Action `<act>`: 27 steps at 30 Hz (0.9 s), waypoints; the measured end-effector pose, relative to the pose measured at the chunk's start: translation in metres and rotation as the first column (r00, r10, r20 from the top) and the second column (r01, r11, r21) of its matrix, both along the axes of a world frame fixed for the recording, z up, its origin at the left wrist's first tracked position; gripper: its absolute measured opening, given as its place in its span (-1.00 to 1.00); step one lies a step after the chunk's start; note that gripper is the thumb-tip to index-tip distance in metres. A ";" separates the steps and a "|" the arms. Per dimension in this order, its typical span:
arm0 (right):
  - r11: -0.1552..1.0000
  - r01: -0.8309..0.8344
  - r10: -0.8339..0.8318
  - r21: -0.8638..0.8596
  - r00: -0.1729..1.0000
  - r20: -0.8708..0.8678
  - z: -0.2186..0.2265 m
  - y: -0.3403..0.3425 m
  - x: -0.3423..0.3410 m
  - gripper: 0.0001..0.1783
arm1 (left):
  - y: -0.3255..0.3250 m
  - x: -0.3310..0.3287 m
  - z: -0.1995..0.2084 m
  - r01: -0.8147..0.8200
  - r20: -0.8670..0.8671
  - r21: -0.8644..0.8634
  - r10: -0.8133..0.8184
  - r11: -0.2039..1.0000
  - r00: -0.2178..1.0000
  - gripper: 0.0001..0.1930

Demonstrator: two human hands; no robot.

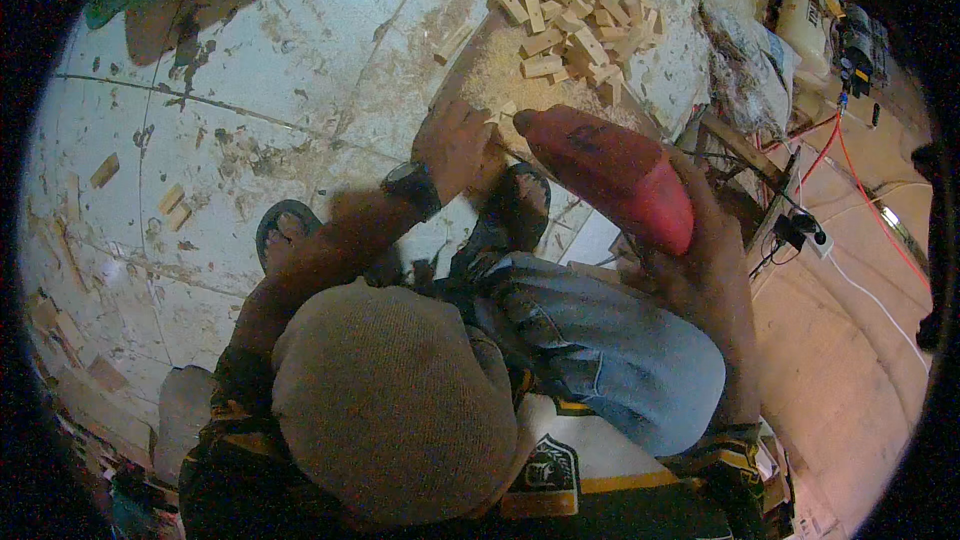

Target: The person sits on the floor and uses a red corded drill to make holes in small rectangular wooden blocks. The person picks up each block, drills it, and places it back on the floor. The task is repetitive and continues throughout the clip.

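My left hand (pixel 460 150), below a dark watch (pixel 410 185), is closed at the edge of a long brown board (pixel 478 65). Its fingertips pinch a small pale wooden block (pixel 503 112), partly covered by the fingers. My right hand (pixel 715 215) is wrapped round the rear of a long red tapered thing (pixel 620 165) with a dark tip; whether it is a squeeze bottle or a tool I cannot tell. The dark tip points left, close beside my left fingers. Sawdust (pixel 520 65) lies just beyond both hands.
A heap of wooden blocks (pixel 570 10) is at the far end of the board. Loose offcuts (pixel 175 208) lie on the dirty tiled floor (pixel 330 70) to the left. At right are an air compressor (pixel 808 25), a red hose (pixel 880 195) and a power strip (pixel 822 243) with cables.
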State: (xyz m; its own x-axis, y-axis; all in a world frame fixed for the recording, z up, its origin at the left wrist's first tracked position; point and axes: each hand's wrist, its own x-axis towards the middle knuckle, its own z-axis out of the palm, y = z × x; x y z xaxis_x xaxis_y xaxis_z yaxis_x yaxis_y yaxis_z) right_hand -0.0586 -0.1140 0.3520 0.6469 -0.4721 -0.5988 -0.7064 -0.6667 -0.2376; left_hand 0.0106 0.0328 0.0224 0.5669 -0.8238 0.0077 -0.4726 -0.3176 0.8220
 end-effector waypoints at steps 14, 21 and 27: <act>0.992 -0.125 0.124 0.023 0.990 0.067 -0.036 0.000 -0.006 -0.08 | -0.002 0.006 0.001 0.010 0.037 -0.013 -0.009 1.000 0.999 -0.63; 0.998 -0.023 0.020 0.057 0.998 0.055 -0.017 0.006 -0.014 -0.12 | -0.001 0.008 0.010 0.111 0.073 0.066 -0.116 0.992 0.991 -0.74; 0.971 0.218 -0.225 0.097 0.972 0.062 -0.001 0.007 -0.038 -0.12 | -0.006 0.000 0.003 0.067 0.140 0.090 -0.079 0.994 0.987 -0.80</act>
